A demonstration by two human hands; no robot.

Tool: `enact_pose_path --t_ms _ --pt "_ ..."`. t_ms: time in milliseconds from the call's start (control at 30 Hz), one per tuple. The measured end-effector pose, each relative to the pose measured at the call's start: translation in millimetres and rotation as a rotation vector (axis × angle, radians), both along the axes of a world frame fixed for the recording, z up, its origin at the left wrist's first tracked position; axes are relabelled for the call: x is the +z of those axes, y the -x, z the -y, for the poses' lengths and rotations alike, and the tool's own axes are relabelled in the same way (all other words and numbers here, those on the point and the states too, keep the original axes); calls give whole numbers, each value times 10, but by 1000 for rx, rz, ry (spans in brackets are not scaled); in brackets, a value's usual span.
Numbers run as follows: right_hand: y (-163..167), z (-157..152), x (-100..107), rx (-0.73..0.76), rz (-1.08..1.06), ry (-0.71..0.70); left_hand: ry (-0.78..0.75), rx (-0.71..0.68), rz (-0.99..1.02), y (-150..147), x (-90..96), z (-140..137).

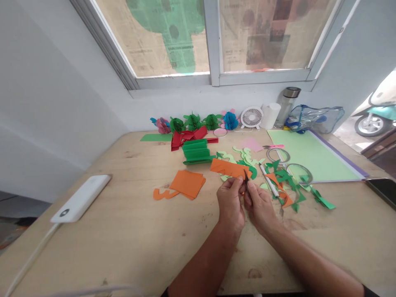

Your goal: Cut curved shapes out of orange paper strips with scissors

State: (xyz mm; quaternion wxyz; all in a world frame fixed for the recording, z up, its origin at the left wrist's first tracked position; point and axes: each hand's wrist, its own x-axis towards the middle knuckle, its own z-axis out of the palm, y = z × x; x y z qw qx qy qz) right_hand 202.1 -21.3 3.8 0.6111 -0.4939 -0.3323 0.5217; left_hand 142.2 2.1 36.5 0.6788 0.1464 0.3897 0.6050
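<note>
My left hand pinches the lower right edge of an orange paper strip, which is held above the table and carries faint drawn lines. Close beside it, my right hand is closed around small dark scissors. Their blades point up at the strip's right end; most of the handle is hidden by my fingers. To the left lies a stack of orange paper squares, with a wavy orange cutout partly beside it. Behind the stack stands folded green paper.
Green paper scraps, a white pen and tape rolls lie right of my hands. A light green sheet is farther right. Paper figures and a small fan line the wall. A white power strip sits left.
</note>
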Motion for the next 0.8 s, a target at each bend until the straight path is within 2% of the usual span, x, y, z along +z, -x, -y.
enact_pose_path --t_ms 567,800 --pt "-26 -5 -20 -3 -18 12 -9 -29 -11 9 6 -3" --pt "-30 0 9 -16 55 2 -11 -41 -19 14 -22 -15"
